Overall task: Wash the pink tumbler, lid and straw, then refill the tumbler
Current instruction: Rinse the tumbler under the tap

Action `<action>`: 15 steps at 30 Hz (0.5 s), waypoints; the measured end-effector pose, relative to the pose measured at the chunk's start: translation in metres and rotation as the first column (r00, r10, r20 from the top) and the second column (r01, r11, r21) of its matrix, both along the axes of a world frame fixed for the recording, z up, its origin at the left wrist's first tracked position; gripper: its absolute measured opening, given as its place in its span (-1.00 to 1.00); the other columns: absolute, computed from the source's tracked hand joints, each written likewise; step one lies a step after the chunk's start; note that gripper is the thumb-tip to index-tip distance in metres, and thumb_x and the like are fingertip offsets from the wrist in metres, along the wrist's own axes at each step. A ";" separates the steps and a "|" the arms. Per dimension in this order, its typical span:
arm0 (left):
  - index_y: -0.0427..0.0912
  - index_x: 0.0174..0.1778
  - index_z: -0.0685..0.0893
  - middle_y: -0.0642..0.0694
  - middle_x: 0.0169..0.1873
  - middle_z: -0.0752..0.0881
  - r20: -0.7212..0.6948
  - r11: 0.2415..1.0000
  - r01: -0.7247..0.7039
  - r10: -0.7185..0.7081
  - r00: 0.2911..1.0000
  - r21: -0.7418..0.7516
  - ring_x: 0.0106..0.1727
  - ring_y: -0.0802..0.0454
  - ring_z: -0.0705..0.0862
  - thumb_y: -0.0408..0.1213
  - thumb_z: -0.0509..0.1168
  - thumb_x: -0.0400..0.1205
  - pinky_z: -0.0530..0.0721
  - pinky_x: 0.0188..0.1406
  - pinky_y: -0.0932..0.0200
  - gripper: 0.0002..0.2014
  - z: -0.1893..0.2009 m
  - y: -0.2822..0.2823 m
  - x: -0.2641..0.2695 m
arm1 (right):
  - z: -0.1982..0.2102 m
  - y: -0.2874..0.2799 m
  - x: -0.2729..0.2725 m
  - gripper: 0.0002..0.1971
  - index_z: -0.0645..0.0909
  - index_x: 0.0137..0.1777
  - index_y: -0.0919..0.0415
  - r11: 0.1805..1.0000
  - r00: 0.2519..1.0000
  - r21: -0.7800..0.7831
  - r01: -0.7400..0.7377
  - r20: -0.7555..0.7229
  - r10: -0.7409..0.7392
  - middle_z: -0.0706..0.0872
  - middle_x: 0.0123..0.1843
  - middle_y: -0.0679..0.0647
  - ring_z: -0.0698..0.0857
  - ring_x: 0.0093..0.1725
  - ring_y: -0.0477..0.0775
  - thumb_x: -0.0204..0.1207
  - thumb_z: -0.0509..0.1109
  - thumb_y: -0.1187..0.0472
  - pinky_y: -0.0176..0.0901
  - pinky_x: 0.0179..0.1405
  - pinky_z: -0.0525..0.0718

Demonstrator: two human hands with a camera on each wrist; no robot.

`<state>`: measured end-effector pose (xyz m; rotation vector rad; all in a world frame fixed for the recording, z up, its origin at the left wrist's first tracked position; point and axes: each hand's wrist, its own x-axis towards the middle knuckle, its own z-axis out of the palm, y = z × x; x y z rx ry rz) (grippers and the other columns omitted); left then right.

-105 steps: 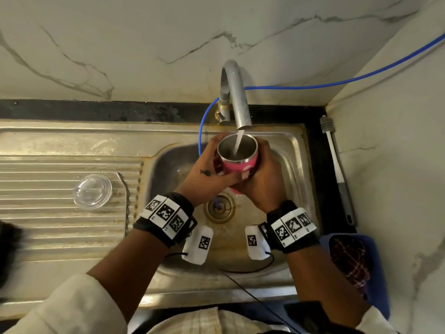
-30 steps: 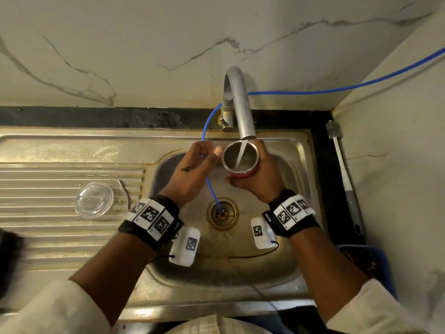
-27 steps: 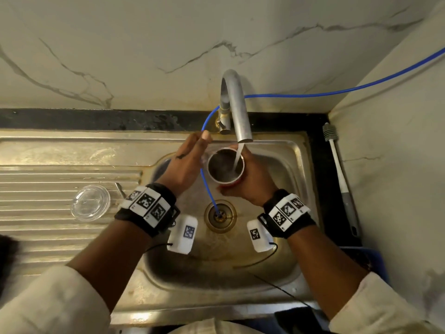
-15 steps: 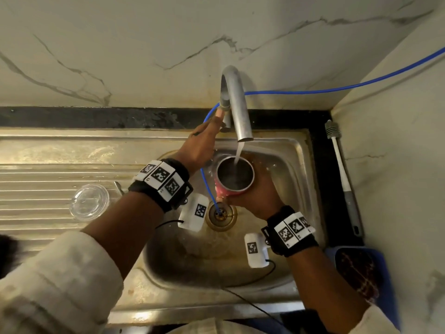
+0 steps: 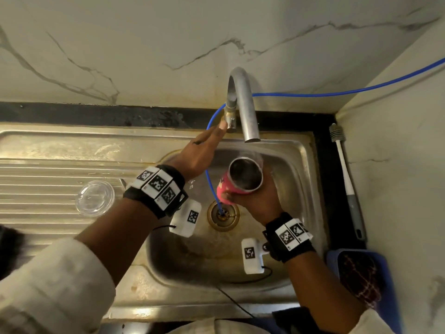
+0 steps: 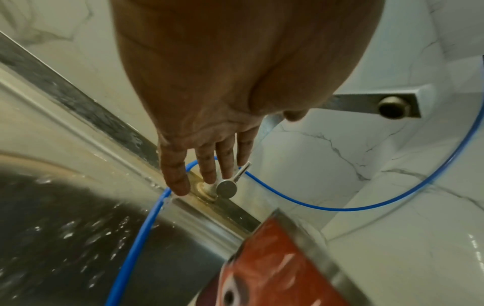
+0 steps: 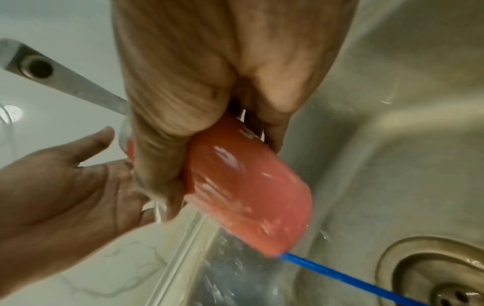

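My right hand [image 5: 252, 201] grips the pink tumbler [image 5: 242, 180] low round its body and holds it tilted over the sink basin [image 5: 296, 179], below the tap spout [image 5: 248, 116]. Water seems to spill over its far rim. The right wrist view shows the wet tumbler [image 7: 248, 190] in my right hand [image 7: 209, 124]. My left hand [image 5: 212, 138] reaches to the tap's base. Its straight fingers [image 6: 209, 165] touch the small metal tap lever [image 6: 233, 180]. No stream leaves the spout. The clear lid [image 5: 94, 198] lies on the drainboard, with a bit of the metal straw [image 5: 122, 182] beside it.
A thin blue tube [image 5: 209, 186] runs from the wall down into the drain [image 5: 222, 214]. A long bottle brush [image 5: 346, 179] lies on the black counter strip at right. A blue basket [image 5: 334, 261] with a checked cloth sits at the front right. Marble walls close the back and right.
My left hand let go of the tumbler and rose to the tap lever. The water stream has stopped. My right hand lowered the tumbler and tilted it.
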<state>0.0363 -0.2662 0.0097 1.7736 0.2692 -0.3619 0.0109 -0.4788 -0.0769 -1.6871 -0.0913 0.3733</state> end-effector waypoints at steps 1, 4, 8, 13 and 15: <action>0.05 0.47 0.71 0.08 0.21 0.81 0.030 1.000 -0.009 0.008 1.000 0.023 0.20 0.41 0.74 0.32 0.16 0.80 0.69 0.30 0.22 -0.47 -0.003 0.002 -0.008 | -0.003 -0.003 -0.005 -0.15 0.61 0.42 0.39 1.000 1.000 0.013 0.006 -0.028 -0.005 0.85 0.23 0.12 0.84 0.25 -0.02 0.08 0.87 0.48 -0.15 0.23 0.76; 0.07 0.33 0.76 0.07 0.19 0.81 0.028 1.000 -0.003 0.003 1.000 0.009 0.26 0.27 0.76 -0.04 0.41 0.70 0.72 0.39 0.12 -0.71 -0.030 0.003 -0.036 | -0.007 -0.003 -0.015 -0.10 0.54 0.46 0.36 0.996 0.994 0.025 0.090 -0.070 -0.088 0.80 0.25 0.04 0.80 0.19 -0.21 0.08 0.81 0.61 -0.26 0.14 0.76; 0.11 0.47 0.65 0.01 0.25 0.80 -0.029 0.974 0.183 -0.188 0.982 -0.133 0.31 0.13 0.77 -0.26 0.47 0.60 0.75 0.31 0.06 -0.51 -0.051 -0.009 -0.071 | 0.001 0.000 -0.020 -0.01 0.34 0.64 0.29 0.984 0.980 0.153 0.089 -0.191 -0.058 0.73 0.34 0.02 0.81 0.23 -0.11 0.23 0.73 0.61 0.04 0.17 0.87; 0.20 0.85 0.15 -0.06 0.50 0.65 -0.176 0.979 0.199 -0.205 0.963 -0.050 0.44 -0.04 0.72 0.18 0.57 0.35 0.77 0.40 -0.18 0.14 -0.055 -0.031 -0.088 | 0.004 0.006 -0.020 -0.05 0.62 0.54 -0.08 0.968 0.820 0.186 0.170 -0.571 -0.034 0.83 0.39 0.13 0.83 0.34 0.31 0.20 0.67 -0.53 0.54 0.18 0.81; 0.20 0.79 0.29 -0.07 0.43 0.71 -0.242 0.989 0.149 -0.149 0.959 -0.020 0.36 -0.08 0.76 0.33 0.53 0.28 0.78 0.37 -0.23 0.11 -0.049 -0.037 -0.084 | 0.011 0.006 -0.017 -0.08 0.67 0.53 -0.04 0.968 0.714 0.185 0.171 -0.701 0.008 0.86 0.33 0.15 0.86 0.30 0.27 0.33 0.43 -0.65 0.35 0.16 0.86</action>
